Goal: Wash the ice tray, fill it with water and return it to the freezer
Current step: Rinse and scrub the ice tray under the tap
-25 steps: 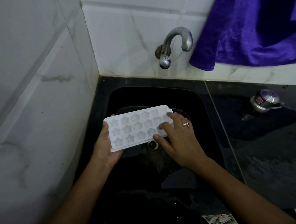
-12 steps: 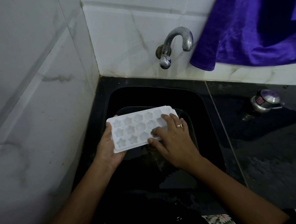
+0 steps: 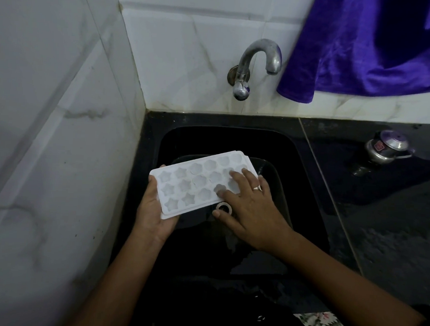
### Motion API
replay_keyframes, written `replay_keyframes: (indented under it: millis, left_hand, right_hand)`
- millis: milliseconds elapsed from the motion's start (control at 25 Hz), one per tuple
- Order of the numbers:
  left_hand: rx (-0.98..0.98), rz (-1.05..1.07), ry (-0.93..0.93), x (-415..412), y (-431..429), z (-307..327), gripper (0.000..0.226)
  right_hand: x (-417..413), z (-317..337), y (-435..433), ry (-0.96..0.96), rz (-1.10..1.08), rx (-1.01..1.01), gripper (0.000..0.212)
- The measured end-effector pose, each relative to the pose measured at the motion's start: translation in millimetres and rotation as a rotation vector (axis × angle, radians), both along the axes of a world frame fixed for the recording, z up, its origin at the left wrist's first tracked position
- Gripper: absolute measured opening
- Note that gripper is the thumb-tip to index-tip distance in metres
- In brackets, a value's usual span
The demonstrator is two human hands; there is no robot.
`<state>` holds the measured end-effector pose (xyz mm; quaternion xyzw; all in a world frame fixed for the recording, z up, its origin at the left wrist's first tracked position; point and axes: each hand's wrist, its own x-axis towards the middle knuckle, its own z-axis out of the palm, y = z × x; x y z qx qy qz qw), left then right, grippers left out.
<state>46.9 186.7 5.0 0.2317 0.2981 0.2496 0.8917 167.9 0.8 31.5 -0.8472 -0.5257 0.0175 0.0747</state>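
Note:
A white ice tray (image 3: 195, 181) with star and flower shaped cells is held over the black sink (image 3: 309, 173), cells facing up. My left hand (image 3: 153, 212) grips its near left corner from below, thumb on the rim. My right hand (image 3: 250, 205) lies flat on the tray's right part, straight fingers resting on the cells; a ring shows on one finger. The steel tap (image 3: 255, 64) sticks out of the tiled wall above the sink, and no water stream shows. The sink drain (image 3: 223, 208) shows just below the tray's front edge.
A white tiled wall (image 3: 46, 152) closes the left side right beside the sink. A purple cloth (image 3: 372, 46) hangs at the upper right next to the tap. On the black counter (image 3: 393, 236) to the right stands a small steel pot (image 3: 386, 148).
My right hand has slid its fingers across the tray's cells, first leftward, then back toward the right end. The tray has tilted slightly in my left hand.

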Motion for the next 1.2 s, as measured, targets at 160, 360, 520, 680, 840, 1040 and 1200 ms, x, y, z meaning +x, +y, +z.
replay_keyframes:
  millis: [160, 360, 520, 680, 840, 1040, 1200]
  left_hand:
    - [-0.019, -0.035, 0.004, 3, -6, -3, 0.042]
    - [-0.010, -0.002, 0.004, 0, -1, -2, 0.039]
    - [-0.014, -0.012, 0.025, 3, -4, -4, 0.040]
    - [-0.015, 0.003, 0.008, 1, -1, -2, 0.041]
    - [-0.014, 0.001, 0.008, 3, -1, 0, 0.039]
    - [-0.026, -0.022, -0.019, 3, -2, 0, 0.039]
    - [0.001, 0.003, -0.025, 0, 4, 0, 0.039]
  right_hand:
    - [4, 6, 6, 0.041, -0.085, 0.023, 0.057]
    - [4, 2, 0, 0.011, -0.022, -0.011, 0.061]
    - [1, 3, 5, 0.027, -0.038, -0.005, 0.061]
    - [5, 4, 4, 0.014, -0.043, -0.003, 0.060]
    - [0, 4, 6, 0.016, -0.023, 0.003, 0.064]
    - [5, 9, 9, 0.031, -0.083, 0.006, 0.058]
    - [1, 2, 4, -0.004, 0.017, -0.009, 0.062]
